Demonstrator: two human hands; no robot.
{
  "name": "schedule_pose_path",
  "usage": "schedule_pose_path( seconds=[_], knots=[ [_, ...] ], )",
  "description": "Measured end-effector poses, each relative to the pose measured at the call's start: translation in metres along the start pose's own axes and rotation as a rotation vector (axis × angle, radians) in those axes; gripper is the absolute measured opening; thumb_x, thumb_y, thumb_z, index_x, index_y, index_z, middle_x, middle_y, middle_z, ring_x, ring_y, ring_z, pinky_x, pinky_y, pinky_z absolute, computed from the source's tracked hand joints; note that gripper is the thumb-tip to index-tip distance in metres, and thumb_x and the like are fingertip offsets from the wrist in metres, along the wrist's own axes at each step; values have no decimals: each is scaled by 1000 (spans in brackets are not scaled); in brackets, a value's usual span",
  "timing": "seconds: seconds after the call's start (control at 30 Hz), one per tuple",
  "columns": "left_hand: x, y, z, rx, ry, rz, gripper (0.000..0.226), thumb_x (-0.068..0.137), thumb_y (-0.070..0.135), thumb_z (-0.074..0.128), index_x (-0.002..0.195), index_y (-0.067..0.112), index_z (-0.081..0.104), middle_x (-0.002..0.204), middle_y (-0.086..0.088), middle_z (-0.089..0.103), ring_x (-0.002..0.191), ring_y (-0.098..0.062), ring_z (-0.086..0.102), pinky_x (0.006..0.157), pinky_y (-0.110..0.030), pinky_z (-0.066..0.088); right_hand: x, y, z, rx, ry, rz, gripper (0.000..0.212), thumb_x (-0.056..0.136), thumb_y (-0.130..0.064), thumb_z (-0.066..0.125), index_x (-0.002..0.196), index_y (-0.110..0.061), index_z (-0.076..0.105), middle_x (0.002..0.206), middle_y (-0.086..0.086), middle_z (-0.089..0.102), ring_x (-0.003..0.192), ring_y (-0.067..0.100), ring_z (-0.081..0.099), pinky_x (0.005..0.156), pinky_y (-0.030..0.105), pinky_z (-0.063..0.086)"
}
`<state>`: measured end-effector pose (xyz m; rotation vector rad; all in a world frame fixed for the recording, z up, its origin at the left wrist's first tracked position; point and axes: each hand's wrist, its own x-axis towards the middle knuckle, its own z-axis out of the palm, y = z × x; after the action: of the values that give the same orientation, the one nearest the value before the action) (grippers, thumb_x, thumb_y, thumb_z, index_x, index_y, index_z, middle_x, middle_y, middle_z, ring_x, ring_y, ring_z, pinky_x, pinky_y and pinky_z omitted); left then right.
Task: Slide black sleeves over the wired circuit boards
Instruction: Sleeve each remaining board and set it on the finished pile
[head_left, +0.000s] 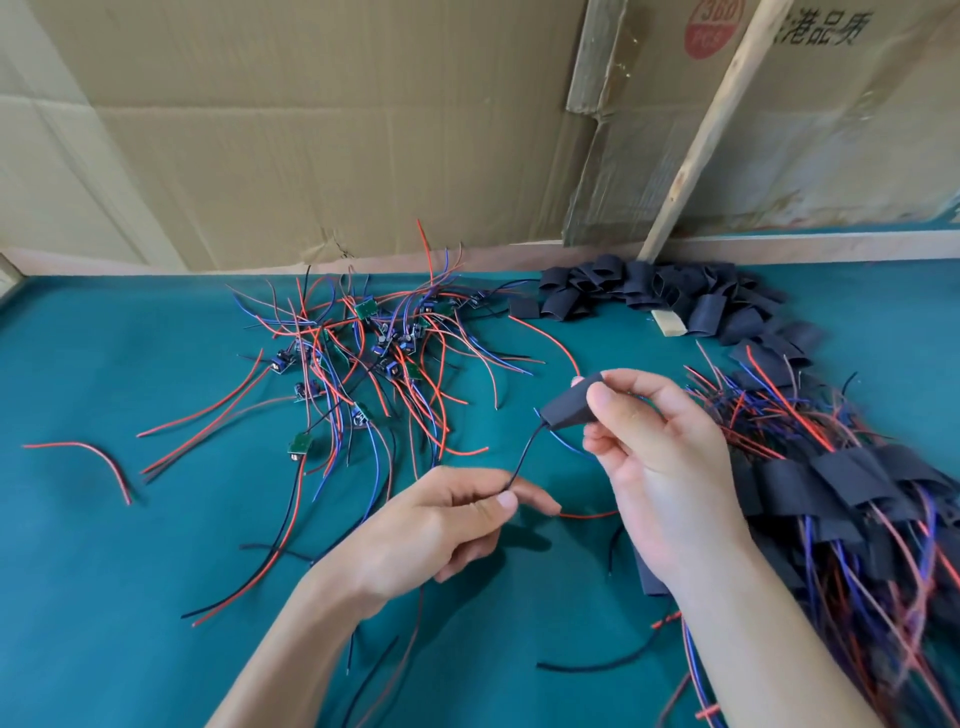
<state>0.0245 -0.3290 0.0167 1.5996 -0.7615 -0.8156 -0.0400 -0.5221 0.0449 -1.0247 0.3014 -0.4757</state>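
My right hand (660, 457) pinches a black sleeve (566, 402) above the green table (130, 545); red, blue and black wires come out of the sleeve's two ends. My left hand (441, 525) pinches the black wire (522, 457) that hangs from the sleeve's lower end. The board inside the sleeve is hidden. A tangle of bare wired circuit boards (358, 353) lies at the middle left. Loose black sleeves (660, 296) are heaped at the back right. Sleeved boards with their wires (841, 488) are piled at the right.
Cardboard sheets (311, 130) stand along the table's far edge, with a wooden stick (711, 124) leaning on them. A small wood block (670, 322) lies among the loose sleeves. Stray red and black wires (104, 462) lie at the left and near my arms.
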Motion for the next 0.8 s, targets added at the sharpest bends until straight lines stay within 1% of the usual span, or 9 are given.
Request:
schedule_pose_path(
  seconds=[0.07, 0.13, 0.27, 0.37, 0.4, 0.5, 0.6, 0.67, 0.8],
  knots=[
    [0, 1, 0, -2, 7, -2, 33, 100, 39, 48, 114, 28, 75, 54, 7, 37, 46, -10, 32, 48, -18, 30, -1, 3, 1, -30, -67, 59, 45, 59, -22, 87, 97, -8, 69, 87, 11, 74, 61, 14, 59, 63, 21, 53],
    [1, 2, 1, -24, 22, 1, 32, 98, 38, 50, 111, 26, 77, 55, 3, 39, 46, -11, 33, 49, -19, 30, -5, 7, 4, -69, -134, 138, 48, 58, -22, 88, 100, -9, 68, 92, 18, 73, 61, 16, 57, 62, 22, 52],
    [1, 3, 3, -52, 56, -37, 28, 92, 35, 58, 94, 18, 80, 53, 4, 50, 44, -11, 36, 53, -28, 30, -10, 15, 9, -99, -180, 208, 47, 58, -16, 86, 101, -9, 66, 80, 12, 73, 57, 16, 52, 58, 20, 49],
    [1, 4, 3, -66, 91, -55, 31, 88, 28, 57, 108, 11, 75, 61, -1, 56, 47, -14, 41, 51, -25, 33, -9, 13, 8, -96, -175, 188, 47, 57, -15, 86, 98, -8, 65, 77, 12, 72, 55, 15, 51, 56, 19, 48],
    [1, 5, 2, -76, 95, -53, 32, 87, 25, 56, 110, 12, 73, 65, -3, 59, 49, -16, 45, 51, -25, 36, -9, 12, 7, -93, -167, 177, 47, 56, -16, 86, 98, -8, 65, 77, 13, 72, 55, 15, 51, 56, 19, 47],
    [0, 4, 1, -160, 120, -75, 30, 83, 18, 62, 112, 11, 69, 81, -9, 70, 65, -23, 61, 57, -34, 47, -5, 9, 4, -50, -122, 152, 49, 54, -17, 87, 97, -10, 65, 76, 11, 71, 61, 16, 52, 58, 18, 47],
    [0, 1, 0, -254, 123, -99, 33, 79, 8, 65, 111, 6, 70, 91, -14, 70, 78, -24, 67, 69, -36, 59, 0, 4, -1, 23, -69, 117, 46, 53, -16, 86, 94, -14, 65, 72, 5, 67, 65, 16, 52, 61, 18, 47],
    [-1, 0, -1, -290, 111, -107, 36, 77, 3, 63, 112, 4, 70, 95, -16, 70, 83, -26, 69, 74, -37, 61, 1, 1, -2, 40, -57, 97, 42, 55, -14, 85, 93, -15, 65, 71, 3, 65, 64, 15, 52, 62, 18, 47],
    [-2, -2, -2, -302, 100, -111, 38, 75, -7, 62, 111, 3, 71, 103, -20, 72, 93, -29, 72, 81, -38, 62, 0, 2, -2, 45, -37, 81, 36, 59, -9, 81, 89, -16, 61, 70, 1, 66, 61, 11, 53, 58, 14, 47]
  ],
)
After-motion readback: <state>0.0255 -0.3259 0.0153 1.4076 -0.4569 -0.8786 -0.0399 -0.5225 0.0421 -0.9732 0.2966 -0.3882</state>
